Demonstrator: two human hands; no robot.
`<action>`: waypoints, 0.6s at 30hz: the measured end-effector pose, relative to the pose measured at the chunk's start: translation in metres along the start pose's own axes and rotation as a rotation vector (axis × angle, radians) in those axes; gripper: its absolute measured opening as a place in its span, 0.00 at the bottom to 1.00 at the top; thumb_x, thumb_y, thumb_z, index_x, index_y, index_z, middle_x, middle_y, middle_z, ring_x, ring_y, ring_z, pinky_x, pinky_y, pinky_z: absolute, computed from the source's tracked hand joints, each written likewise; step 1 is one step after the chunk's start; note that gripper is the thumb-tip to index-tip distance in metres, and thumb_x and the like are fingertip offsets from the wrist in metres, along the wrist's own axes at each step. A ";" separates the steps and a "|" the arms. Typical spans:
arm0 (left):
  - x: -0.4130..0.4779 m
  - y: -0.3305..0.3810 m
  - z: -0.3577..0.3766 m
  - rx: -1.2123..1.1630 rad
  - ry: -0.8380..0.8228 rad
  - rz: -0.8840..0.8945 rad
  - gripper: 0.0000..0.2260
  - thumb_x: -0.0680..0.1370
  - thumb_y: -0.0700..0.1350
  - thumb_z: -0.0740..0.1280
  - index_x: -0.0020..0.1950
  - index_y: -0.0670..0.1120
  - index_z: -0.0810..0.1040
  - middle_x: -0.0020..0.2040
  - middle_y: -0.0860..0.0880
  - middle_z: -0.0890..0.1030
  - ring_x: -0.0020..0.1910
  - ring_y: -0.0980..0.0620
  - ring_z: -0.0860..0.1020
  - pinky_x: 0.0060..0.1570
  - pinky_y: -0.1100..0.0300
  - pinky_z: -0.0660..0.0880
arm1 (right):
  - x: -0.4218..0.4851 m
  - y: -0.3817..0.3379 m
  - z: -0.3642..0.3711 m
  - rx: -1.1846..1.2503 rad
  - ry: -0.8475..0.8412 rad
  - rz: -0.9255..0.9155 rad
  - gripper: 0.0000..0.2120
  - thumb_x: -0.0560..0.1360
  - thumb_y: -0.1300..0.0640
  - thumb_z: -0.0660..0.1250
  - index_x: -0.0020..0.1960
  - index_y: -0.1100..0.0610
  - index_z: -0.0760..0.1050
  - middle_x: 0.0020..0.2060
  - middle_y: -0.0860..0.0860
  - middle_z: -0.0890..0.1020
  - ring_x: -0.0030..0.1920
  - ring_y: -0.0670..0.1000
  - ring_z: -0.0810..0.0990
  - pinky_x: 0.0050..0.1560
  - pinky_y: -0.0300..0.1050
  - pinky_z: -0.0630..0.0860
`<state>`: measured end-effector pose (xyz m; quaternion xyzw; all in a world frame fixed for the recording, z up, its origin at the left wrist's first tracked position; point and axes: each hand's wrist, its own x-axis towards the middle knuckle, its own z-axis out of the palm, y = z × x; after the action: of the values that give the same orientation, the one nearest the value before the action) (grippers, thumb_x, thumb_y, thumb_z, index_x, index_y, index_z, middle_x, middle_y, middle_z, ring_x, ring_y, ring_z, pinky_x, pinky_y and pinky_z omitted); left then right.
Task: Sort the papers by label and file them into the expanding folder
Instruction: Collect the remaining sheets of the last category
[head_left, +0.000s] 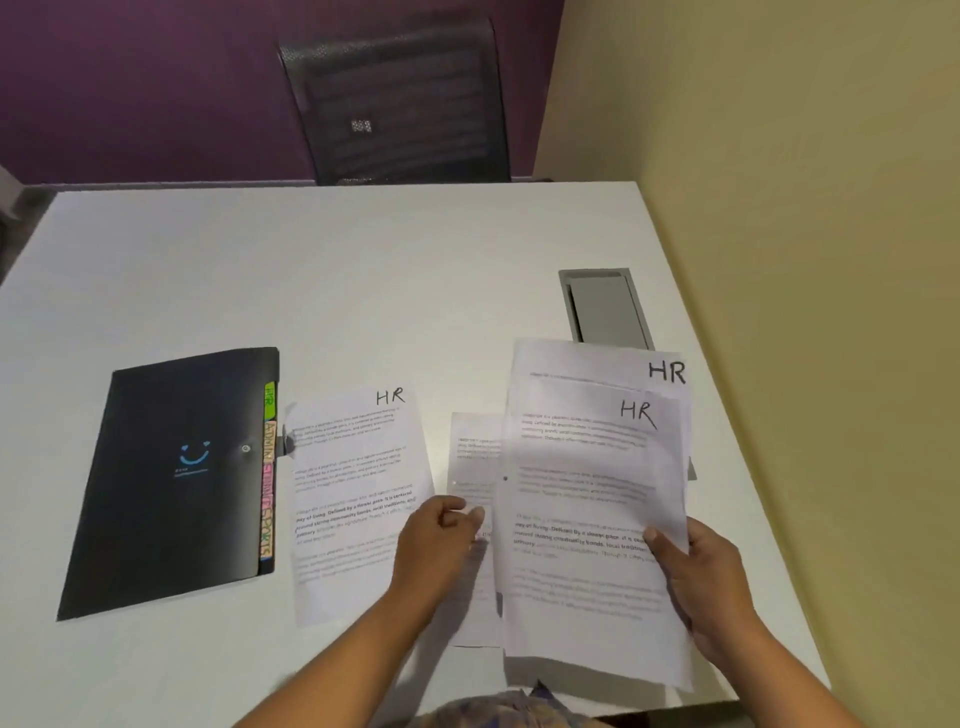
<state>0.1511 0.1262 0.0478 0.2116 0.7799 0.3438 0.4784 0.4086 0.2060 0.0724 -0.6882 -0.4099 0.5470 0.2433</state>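
A black expanding folder (171, 478) lies closed at the left of the white table (311, 270), its coloured tabs reading HR, ADMIN, FINANCE, SPORTS along the right edge. One sheet marked HR (353, 499) lies flat beside it. My right hand (706, 582) grips a raised stack of papers (587, 499); its top sheet and the one behind both read HR. My left hand (441, 545) pinches the edge of a sheet (472, 467) that sticks out from the left side of the stack. That sheet's label is hidden.
A grey cable hatch (605, 306) is set into the table behind the stack. A black mesh chair (400, 104) stands at the far edge. A yellow wall (805, 208) runs along the table's right side.
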 end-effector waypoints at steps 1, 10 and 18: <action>0.005 -0.005 0.009 0.062 0.037 -0.003 0.11 0.75 0.50 0.72 0.55 0.49 0.78 0.49 0.52 0.83 0.48 0.53 0.82 0.51 0.56 0.79 | 0.003 0.002 -0.008 0.033 0.028 0.026 0.06 0.77 0.60 0.69 0.54 0.58 0.82 0.45 0.56 0.87 0.45 0.60 0.86 0.50 0.63 0.82; 0.031 -0.011 0.061 0.536 0.212 -0.042 0.34 0.65 0.51 0.81 0.62 0.42 0.67 0.60 0.44 0.67 0.57 0.43 0.74 0.51 0.50 0.78 | 0.012 0.010 -0.050 0.148 0.079 0.066 0.07 0.77 0.62 0.69 0.54 0.57 0.82 0.44 0.53 0.88 0.44 0.56 0.87 0.48 0.51 0.81; 0.040 -0.008 0.050 0.135 0.072 0.028 0.04 0.79 0.44 0.66 0.49 0.51 0.79 0.50 0.51 0.85 0.47 0.50 0.83 0.49 0.52 0.80 | 0.017 0.014 -0.063 0.200 0.015 0.107 0.08 0.77 0.62 0.69 0.56 0.58 0.81 0.49 0.58 0.87 0.47 0.62 0.86 0.53 0.63 0.81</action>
<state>0.1776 0.1636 0.0028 0.2417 0.8151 0.3044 0.4296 0.4740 0.2197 0.0697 -0.6855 -0.3142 0.5922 0.2841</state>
